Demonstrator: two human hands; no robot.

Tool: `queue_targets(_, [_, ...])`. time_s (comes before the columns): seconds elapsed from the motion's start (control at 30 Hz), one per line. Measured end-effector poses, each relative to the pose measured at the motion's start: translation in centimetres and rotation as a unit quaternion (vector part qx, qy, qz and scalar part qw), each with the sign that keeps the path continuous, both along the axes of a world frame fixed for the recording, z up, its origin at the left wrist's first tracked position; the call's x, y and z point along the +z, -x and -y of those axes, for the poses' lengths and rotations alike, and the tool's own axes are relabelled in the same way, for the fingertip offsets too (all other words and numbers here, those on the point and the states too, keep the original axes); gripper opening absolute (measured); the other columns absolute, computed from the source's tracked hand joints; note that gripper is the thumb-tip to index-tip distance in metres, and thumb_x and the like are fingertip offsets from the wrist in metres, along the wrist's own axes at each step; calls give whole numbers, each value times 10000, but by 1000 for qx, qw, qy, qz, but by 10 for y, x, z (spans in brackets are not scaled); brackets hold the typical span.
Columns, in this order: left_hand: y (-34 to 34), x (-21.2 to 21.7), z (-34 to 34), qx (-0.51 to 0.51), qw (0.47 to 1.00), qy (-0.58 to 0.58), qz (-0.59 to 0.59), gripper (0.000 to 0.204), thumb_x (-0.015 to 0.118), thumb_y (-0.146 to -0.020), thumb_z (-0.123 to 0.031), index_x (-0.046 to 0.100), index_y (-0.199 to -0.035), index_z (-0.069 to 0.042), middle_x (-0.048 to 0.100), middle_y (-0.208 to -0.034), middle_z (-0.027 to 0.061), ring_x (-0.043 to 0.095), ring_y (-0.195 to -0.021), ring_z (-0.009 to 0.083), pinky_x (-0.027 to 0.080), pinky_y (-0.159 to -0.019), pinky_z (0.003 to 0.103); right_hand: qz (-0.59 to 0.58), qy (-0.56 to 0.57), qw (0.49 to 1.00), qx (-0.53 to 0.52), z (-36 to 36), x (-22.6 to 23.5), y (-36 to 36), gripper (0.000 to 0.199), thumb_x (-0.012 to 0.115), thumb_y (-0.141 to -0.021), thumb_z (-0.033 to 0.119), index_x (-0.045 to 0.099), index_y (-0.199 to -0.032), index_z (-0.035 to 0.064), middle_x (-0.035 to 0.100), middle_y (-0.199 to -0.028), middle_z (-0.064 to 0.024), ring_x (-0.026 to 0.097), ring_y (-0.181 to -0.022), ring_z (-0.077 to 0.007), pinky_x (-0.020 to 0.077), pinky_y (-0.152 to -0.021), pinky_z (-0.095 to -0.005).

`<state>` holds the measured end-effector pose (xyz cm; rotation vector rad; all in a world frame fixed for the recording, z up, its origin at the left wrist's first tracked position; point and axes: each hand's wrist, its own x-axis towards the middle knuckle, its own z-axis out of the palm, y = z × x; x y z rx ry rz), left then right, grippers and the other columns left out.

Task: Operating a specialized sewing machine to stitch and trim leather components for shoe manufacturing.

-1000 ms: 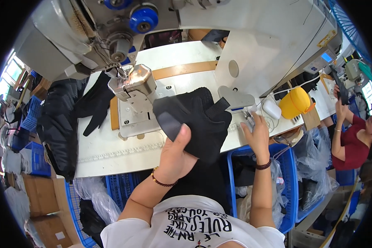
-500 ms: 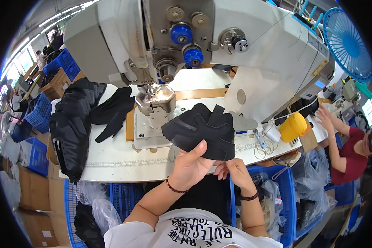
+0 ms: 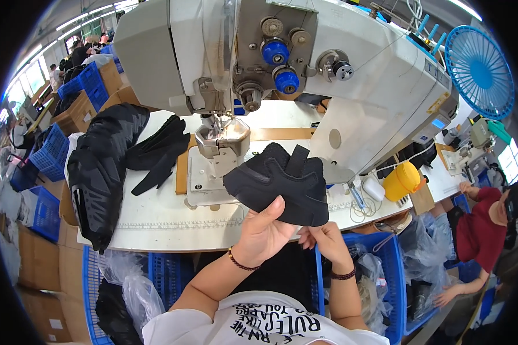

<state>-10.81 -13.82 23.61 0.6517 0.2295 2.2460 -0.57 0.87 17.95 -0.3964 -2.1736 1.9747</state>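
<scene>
A black shoe upper (image 3: 279, 187) is held up over the front edge of the white sewing table, its dark textured face turned toward me. My left hand (image 3: 265, 234) grips its lower edge, thumb on top and fingers underneath. Close to the lower right corner of the upper, my right hand (image 3: 328, 241) has its fingers pinched together; what lies between them, if anything, is too small to make out. Beyond the upper stands the sewing machine (image 3: 380, 57), its lit needle area (image 3: 223, 137) a little to the left.
On the table's left lie a long stack of black uppers (image 3: 105, 172) and loose black pieces (image 3: 158, 152). A yellow container (image 3: 401, 181) and scissors (image 3: 357, 196) are at the right. Blue baskets (image 3: 392, 276) with plastic bags stand below. A co-worker (image 3: 482, 230) is at far right.
My view has shifted slightly, so the machine appears farther right and lower. Both hands keep nearly the same hold. The co-worker's arms have come down, one hand now near the plastic bags.
</scene>
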Motion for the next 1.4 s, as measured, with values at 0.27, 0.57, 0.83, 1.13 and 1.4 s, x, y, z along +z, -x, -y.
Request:
queue_targets(0.27, [-5, 11, 1, 67, 993, 93, 12, 453, 523, -854, -88, 346, -1269, -37, 435, -1247, 103, 448, -1134, 233, 374, -950, 396, 38, -599, 738, -308, -134, -69, -5, 161, 562, -737, 76, 577, -850, -38, 573, -880, -194, 528, -856, -352, 418, -765, -418])
queue_targets(0.57, [-12, 6, -18, 131, 965, 217, -59, 532, 604, -722, 111, 398, -1195, -19, 494, -1143, 114, 513, -1042, 227, 442, -880, 348, 110, -596, 725, -327, -169, -56, 8, 265, 531, -665, 29, 598, -920, 47, 569, -862, -166, 554, -837, -329, 429, -706, -436])
queue_targets(0.83, [-22, -37, -44, 310, 873, 313, -211, 595, 600, -689, 144, 363, -1225, 39, 472, -1189, 142, 501, -1067, 247, 389, -943, 358, 135, -566, 739, -339, -169, -48, 19, 86, 596, -652, 74, 624, -697, 7, 538, -846, -162, 586, -727, -293, 491, -594, -388])
queue_targets(1.13, [-26, -46, -69, 197, 919, 281, -193, 479, 592, -802, -43, 388, -1227, 37, 516, -1156, 143, 536, -1018, 239, 430, -913, 374, 205, -560, 712, -370, -164, -29, -18, 100, 584, -690, 100, 620, -722, 13, 530, -855, -121, 558, -780, -284, 478, -599, -354])
queue_targets(1.4, [-18, -50, -86, 96, 943, 300, -108, 476, 554, -798, 1, 378, -1239, 36, 499, -1183, 152, 515, -1063, 248, 403, -953, 378, 152, -455, 773, -415, -154, -19, -36, 202, 540, -751, 82, 517, -931, -6, 539, -723, -137, 552, -637, -268, 461, -569, -362])
